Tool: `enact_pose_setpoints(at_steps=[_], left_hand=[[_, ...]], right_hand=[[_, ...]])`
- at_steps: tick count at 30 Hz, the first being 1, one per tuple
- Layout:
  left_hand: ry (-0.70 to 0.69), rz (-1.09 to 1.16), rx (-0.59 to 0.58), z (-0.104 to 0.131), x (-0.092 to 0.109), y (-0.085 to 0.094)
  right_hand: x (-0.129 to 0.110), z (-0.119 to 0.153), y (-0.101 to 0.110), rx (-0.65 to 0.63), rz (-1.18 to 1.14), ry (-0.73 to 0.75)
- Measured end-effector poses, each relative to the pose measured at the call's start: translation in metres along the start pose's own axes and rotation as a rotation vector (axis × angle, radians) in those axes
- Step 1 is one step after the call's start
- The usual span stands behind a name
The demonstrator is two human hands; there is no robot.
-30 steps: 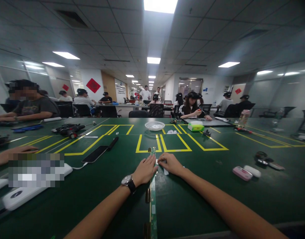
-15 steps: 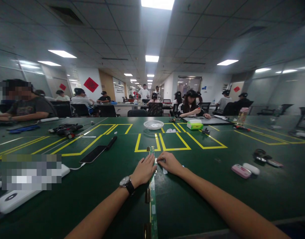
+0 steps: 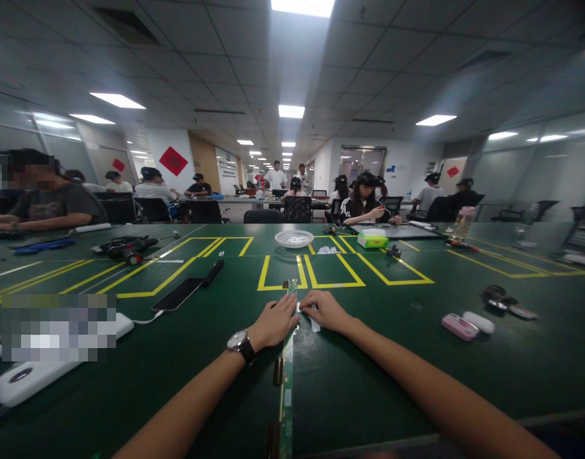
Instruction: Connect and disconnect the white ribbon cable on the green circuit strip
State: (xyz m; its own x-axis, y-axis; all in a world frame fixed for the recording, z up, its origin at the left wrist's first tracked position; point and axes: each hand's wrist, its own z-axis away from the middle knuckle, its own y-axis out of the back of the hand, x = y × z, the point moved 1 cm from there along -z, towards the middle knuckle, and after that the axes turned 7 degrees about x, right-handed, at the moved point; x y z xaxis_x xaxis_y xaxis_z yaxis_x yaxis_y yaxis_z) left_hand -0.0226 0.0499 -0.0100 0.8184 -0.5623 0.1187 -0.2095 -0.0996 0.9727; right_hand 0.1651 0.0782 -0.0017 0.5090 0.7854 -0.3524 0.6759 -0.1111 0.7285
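A long, narrow green circuit board (image 3: 287, 395) runs away from me along the table, with brown-gold flaps (image 3: 278, 371) on its left edge. My left hand (image 3: 275, 320) lies flat across its far part, fingers stretched out, a watch on the wrist. Beside the board's right edge, my right hand (image 3: 325, 310) is closed in a pinch, its fingertips at a small pale spot on the edge. What sits between those fingertips is too small to make out. A whitish scrap (image 3: 315, 325) lies under the right hand.
A white basket (image 3: 294, 239) stands ahead. To the left are a phone (image 3: 179, 296) with a cable and a white power strip (image 3: 48, 376). A pink case (image 3: 459, 326) and keys (image 3: 507, 302) lie right. Across the table a person (image 3: 364, 201) sits near a green tissue pack (image 3: 373, 240).
The near end of the circuit board has swung slightly to the left. Both hands keep nearly the same place and pose.
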Motion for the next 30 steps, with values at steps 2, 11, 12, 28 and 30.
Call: enact_pose_setpoints(at_steps=[2, 11, 12, 28, 30], left_hand=[[0.000, 0.000, -0.001, 0.000, 0.001, 0.001], [0.018, 0.051, 0.016, 0.001, 0.000, 0.003], [0.022, 0.063, 0.015, 0.001, -0.001, 0.003], [0.037, 0.172, 0.041, 0.002, -0.001, 0.009], [0.053, 0.218, 0.083, 0.002, -0.003, 0.009]], right_hand=[[0.000, 0.000, 0.000, -0.002, 0.003, 0.006], [-0.002, -0.001, -0.001, -0.014, 0.053, -0.030], [-0.003, -0.001, 0.000, -0.012, 0.064, -0.035], [-0.010, -0.002, 0.015, -0.073, 0.077, 0.018], [-0.013, -0.003, 0.017, -0.037, 0.066, 0.055]])
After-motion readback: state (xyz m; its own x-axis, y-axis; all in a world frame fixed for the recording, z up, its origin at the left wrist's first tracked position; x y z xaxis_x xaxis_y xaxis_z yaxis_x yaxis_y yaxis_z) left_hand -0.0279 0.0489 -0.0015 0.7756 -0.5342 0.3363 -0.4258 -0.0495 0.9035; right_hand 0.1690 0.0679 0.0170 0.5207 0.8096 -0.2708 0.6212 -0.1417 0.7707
